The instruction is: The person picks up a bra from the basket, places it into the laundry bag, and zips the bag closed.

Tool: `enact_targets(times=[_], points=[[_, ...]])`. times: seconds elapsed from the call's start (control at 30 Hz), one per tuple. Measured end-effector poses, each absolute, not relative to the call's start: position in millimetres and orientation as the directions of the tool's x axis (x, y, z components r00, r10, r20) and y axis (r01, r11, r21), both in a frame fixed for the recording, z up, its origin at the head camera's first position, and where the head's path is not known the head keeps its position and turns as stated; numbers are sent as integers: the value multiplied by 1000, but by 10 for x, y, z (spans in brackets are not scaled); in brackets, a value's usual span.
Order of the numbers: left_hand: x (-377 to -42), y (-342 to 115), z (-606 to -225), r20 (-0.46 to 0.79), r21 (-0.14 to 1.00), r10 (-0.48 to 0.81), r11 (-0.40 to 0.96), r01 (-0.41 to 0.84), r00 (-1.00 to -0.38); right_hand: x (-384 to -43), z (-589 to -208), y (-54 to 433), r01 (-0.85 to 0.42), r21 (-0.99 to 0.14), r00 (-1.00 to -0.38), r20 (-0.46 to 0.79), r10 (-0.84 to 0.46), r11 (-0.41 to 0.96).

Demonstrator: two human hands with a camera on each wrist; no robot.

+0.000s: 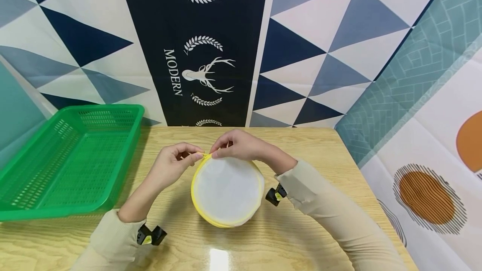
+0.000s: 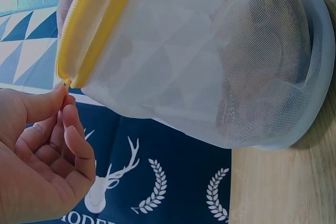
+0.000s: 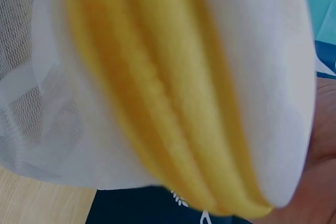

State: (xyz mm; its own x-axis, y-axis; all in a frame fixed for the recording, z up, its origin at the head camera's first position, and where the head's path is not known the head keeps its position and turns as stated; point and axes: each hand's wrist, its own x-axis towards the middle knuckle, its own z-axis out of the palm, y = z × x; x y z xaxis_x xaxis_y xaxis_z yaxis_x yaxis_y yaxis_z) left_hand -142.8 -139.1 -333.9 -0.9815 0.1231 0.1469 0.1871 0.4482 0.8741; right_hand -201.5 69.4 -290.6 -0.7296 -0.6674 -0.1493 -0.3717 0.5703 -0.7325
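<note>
A round white mesh laundry bag [image 1: 229, 191] with a yellow zipper band [image 2: 100, 30] round its top stands on the wooden table. At the far edge of its lid, my left hand [image 1: 175, 164] pinches the small yellow zipper pull [image 2: 66, 83] between thumb and forefinger. Just beside it, my right hand [image 1: 241, 147] pinches the rim of the bag. Something darker shows faintly through the mesh side in the left wrist view. The bag hides most of the right hand [image 3: 310, 182] in the right wrist view.
To the left on the table [image 1: 301, 145] stands a green plastic basket [image 1: 129, 154] with perforated sides. A patterned cloth backdrop [image 1: 203, 112] rises behind the table's far edge, and another printed cloth [image 1: 425, 170] hangs at the right.
</note>
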Motion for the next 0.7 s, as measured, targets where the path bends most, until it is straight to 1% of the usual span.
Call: enact_targets(times=[0.33,0.53,0.7], points=[[-1423,-1389,-3349,166,869,124,451,204,-978,-1998,-2914,709,-341,-734,-756,-156,-635,586],[-1423,-1382,-3375,186,864,132,449,226,-974,-2013,-2908,735,-336,-736,-755,-162,-635,588],[-1411,-1384,-3372,189,865,126,448,226,-974,-2032,-2889,788,-297,-756,-768,-173,-616,583]])
